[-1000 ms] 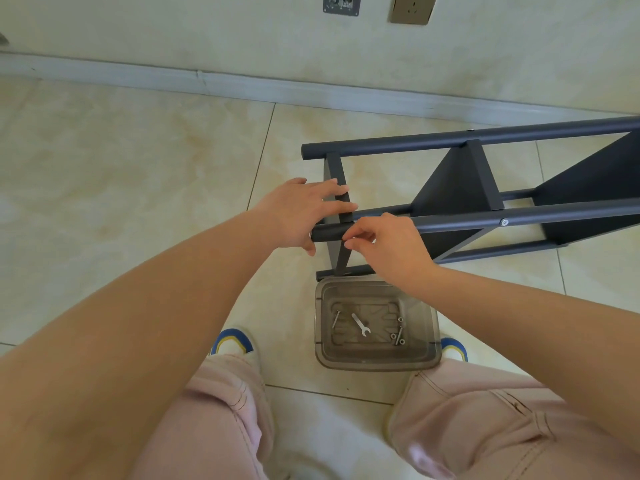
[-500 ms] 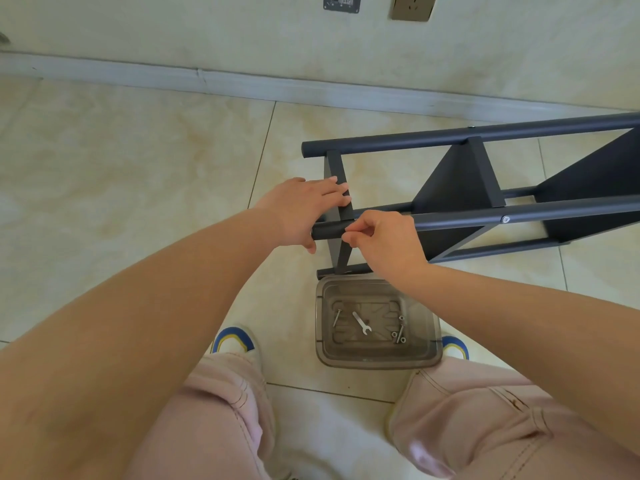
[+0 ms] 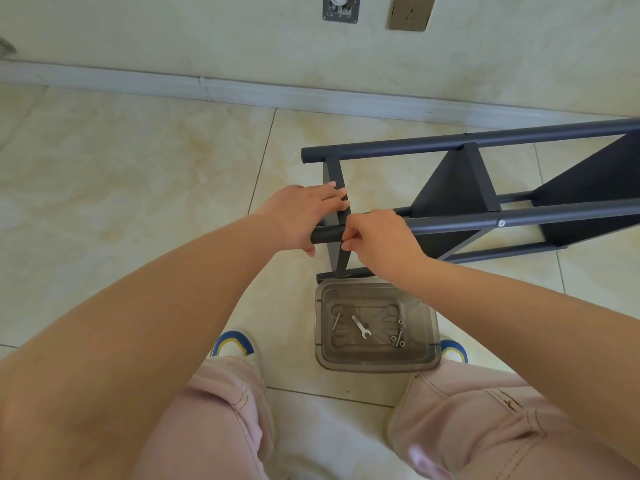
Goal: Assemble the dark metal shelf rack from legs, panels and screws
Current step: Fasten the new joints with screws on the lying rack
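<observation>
Where bare floor tiles (image 3: 121,174) spread leftward, the left hand (image 3: 299,216) wraps the near leg (image 3: 327,234) end, fingers over the end panel (image 3: 337,178). Just beside it, the right hand (image 3: 381,242) pinches something hidden against that leg. Rightward the rack (image 3: 502,202), on its side, is cropped.

You have one dark metal shelf rack (image 3: 485,202) with four round legs, one clear plastic tray (image 3: 377,363), one small silver wrench (image 3: 361,327), two blue-and-yellow-toed shoes (image 3: 232,344) and two wall plates (image 3: 408,12).
</observation>
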